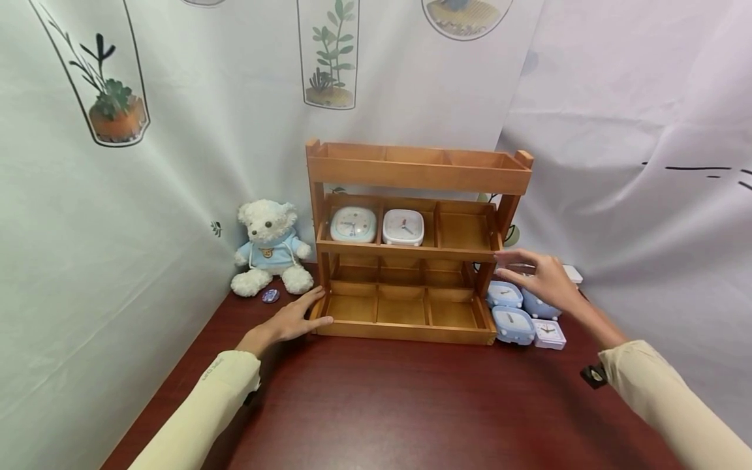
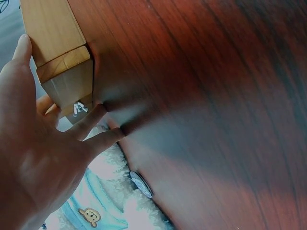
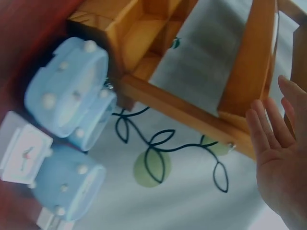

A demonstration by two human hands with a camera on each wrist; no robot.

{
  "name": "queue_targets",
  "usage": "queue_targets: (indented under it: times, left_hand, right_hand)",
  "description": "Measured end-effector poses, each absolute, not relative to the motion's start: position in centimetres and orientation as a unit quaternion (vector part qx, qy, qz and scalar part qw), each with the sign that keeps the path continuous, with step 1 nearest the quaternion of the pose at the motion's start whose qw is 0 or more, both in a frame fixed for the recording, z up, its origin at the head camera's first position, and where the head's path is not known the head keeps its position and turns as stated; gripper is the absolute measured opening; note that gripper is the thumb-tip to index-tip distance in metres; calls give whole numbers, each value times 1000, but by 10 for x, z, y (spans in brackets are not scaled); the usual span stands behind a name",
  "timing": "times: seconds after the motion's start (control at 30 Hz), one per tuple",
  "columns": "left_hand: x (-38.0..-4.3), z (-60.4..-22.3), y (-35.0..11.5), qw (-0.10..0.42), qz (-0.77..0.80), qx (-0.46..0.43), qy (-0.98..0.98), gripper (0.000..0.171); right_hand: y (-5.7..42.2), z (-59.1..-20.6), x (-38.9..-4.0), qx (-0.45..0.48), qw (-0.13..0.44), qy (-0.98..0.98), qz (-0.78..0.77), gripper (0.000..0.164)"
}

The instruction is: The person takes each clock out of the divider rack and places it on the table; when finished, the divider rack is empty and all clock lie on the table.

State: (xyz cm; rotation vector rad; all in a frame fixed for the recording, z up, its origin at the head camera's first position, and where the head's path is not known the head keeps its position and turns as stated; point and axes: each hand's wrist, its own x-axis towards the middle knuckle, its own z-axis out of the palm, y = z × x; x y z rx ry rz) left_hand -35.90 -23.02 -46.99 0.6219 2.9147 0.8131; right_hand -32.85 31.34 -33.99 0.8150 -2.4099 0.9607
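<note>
A brown wooden tiered shelf (image 1: 405,331) with divided compartments stands at the table's back. Two white-rimmed alarm clocks sit in its middle tier: the left clock (image 1: 353,225) and the centre clock (image 1: 403,227). My left hand (image 1: 288,320) is at the shelf's lower left corner, thumb along the wood and fingers spread beside the end panel (image 2: 69,86). At the right end of the middle tier is my right hand (image 1: 543,277), its fingers extended towards the shelf side (image 3: 244,67) and nothing in its grasp.
Right of the shelf, several clocks cluster, including a blue clock (image 1: 514,325) and a small white square clock (image 1: 549,333). A white teddy bear (image 1: 270,245) in blue sits at left, with a small round purple object (image 1: 270,296) before it. Printed curtains (image 1: 235,117) hang behind the dark red table (image 1: 411,405).
</note>
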Motion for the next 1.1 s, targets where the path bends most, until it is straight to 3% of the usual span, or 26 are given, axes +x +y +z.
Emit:
queue_targets:
  times: [0.7, 1.1]
  left_hand:
    - [-359, -472, -230, 31, 271, 199, 941, 90]
    - [-358, -472, -230, 28, 272, 196, 942, 90]
  right_hand:
    - [241, -301, -369, 337, 214, -848, 348, 34]
    - [194, -295, -400, 344, 212, -859, 316, 43]
